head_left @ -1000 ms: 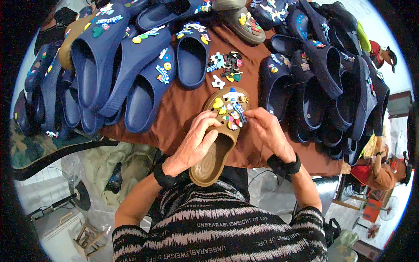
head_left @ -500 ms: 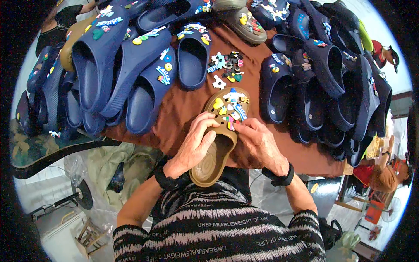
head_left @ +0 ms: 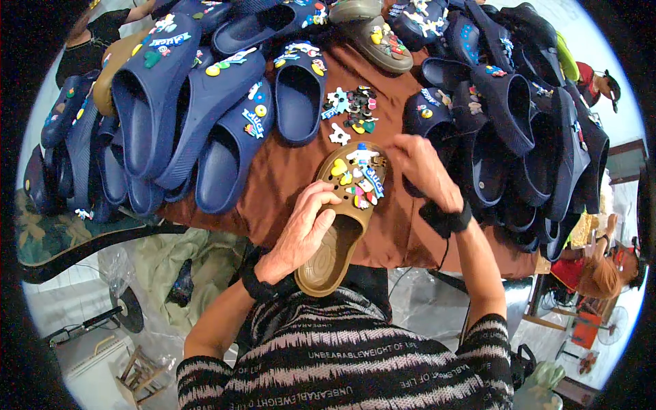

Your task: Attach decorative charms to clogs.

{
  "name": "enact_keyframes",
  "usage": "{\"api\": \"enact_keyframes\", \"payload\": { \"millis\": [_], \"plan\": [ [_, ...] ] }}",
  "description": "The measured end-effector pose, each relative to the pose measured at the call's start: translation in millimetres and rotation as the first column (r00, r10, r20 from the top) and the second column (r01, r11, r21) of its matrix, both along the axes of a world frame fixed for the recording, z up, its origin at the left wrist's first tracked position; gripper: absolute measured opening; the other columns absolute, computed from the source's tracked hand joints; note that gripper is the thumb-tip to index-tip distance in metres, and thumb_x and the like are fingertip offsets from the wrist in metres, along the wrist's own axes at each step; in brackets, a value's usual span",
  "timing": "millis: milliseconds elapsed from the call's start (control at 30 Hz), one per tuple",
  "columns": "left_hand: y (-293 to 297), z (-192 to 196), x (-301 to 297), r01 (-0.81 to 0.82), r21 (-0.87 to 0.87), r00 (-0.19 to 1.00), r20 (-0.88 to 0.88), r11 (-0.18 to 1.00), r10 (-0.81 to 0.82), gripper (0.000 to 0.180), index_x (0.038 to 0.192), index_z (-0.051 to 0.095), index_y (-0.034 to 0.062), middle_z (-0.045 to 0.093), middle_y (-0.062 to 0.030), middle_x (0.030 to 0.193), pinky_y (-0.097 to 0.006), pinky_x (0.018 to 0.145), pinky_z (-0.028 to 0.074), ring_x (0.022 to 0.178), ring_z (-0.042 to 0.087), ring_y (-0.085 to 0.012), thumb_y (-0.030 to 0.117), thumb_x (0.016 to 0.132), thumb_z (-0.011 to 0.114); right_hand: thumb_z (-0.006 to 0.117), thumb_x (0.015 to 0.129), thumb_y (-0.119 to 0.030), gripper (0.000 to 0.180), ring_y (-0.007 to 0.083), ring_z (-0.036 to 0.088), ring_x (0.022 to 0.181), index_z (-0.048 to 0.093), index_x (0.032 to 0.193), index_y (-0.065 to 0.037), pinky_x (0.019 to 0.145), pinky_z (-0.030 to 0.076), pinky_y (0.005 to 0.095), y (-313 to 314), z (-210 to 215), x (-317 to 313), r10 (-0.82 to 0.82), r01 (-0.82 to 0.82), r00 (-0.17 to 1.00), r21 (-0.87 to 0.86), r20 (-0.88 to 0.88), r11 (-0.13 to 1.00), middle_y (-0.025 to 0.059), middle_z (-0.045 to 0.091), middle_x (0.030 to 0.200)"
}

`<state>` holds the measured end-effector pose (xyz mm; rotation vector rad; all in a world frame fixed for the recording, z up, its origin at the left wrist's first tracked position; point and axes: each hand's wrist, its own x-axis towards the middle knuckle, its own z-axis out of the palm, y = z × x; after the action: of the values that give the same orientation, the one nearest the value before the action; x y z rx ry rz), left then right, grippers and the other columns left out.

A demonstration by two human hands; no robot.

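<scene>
A brown clog (head_left: 335, 256) rests toe-away at the table's front edge, colourful shoe charms (head_left: 359, 176) fixed over its holed upper. My left hand (head_left: 304, 225) grips the clog along its left side. To the right of the toe, my right hand (head_left: 424, 171) is off the clog; its fingers are curled, partly hidden and slightly blurred, so whether they hold anything cannot be told. Beyond the toe lies a small heap of loose charms (head_left: 355, 109), with a white charm (head_left: 339, 134) just apart from it.
Navy clogs with charms crowd the left (head_left: 229, 164) and right (head_left: 509, 113) of the brown cloth (head_left: 273, 198). A greyish-brown clog (head_left: 384, 51) sits at the back. Other people (head_left: 605, 273) are at the right edge. A wooden stool (head_left: 140, 372) stands on the floor at lower left.
My right hand has left the charms near the clog's opening and moved up and right, past the toe. My left hand keeps its hold on the clog.
</scene>
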<state>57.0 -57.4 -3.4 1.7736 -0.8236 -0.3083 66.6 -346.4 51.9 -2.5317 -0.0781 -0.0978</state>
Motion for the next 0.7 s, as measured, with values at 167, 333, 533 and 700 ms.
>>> {"api": "enact_keyframes", "payload": {
  "millis": [167, 333, 533, 700],
  "plan": [
    [-1.7, -0.6, -2.0, -0.015, -0.024, 1.000, -0.008, 1.000, 0.014, 0.025, 0.123, 0.056, 0.0035, 0.047, -0.0181, 0.144, -0.046, 0.120, 0.027, 0.144, 0.037, -0.0357, 0.021, 0.105, 0.049, 0.060, 0.088, -0.008, 0.018, 0.0441, 0.069, 0.093, 0.071, 0.095, 0.004, 0.081, 0.055, 0.0503, -23.6, -33.1, 59.2, 0.023, -0.022, 1.000, -0.040, 0.022, 0.999, 0.0294, 0.069, 0.093],
    [-1.3, -2.7, -0.5, -0.011, -0.010, 1.000, 0.003, 1.000, 0.011, 0.025, 0.122, 0.056, 0.0041, 0.047, -0.0176, 0.144, -0.047, 0.120, 0.028, 0.144, 0.037, -0.0361, 0.020, 0.104, 0.050, 0.060, 0.089, -0.007, 0.023, 0.0420, 0.071, 0.091, 0.069, 0.107, 0.006, 0.079, 0.056, 0.0457, -39.9, -74.0, 110.2, -0.095, 0.103, 0.994, -0.164, 0.054, 0.981, 0.0279, 0.071, 0.094],
    [-2.5, -4.3, 1.2, -0.007, -0.018, 1.000, 0.012, 1.000, 0.007, 0.025, 0.122, 0.055, 0.0039, 0.047, -0.0176, 0.143, -0.046, 0.120, 0.028, 0.144, 0.037, -0.0363, 0.020, 0.104, 0.051, 0.066, 0.091, -0.018, 0.026, 0.0384, 0.071, 0.097, 0.071, 0.110, -0.002, 0.083, 0.055, 0.0471, -39.1, -97.7, 128.0, -0.241, 0.241, 0.969, 0.006, 0.053, 0.970, 0.0220, 0.074, 0.101],
    [-0.3, -3.8, -0.3, -0.013, -0.020, 1.000, 0.013, 1.000, 0.013, 0.025, 0.121, 0.055, 0.0040, 0.047, -0.0182, 0.143, -0.046, 0.119, 0.029, 0.143, 0.038, -0.0365, 0.022, 0.104, 0.051, 0.070, 0.090, -0.022, 0.024, 0.0399, 0.069, 0.101, 0.071, 0.106, -0.004, 0.086, 0.054, 0.0491, -30.5, -88.2, 126.1, -0.261, 0.260, 0.965, -0.062, -0.005, 0.964, 0.0205, 0.073, 0.102]
  ]
}}
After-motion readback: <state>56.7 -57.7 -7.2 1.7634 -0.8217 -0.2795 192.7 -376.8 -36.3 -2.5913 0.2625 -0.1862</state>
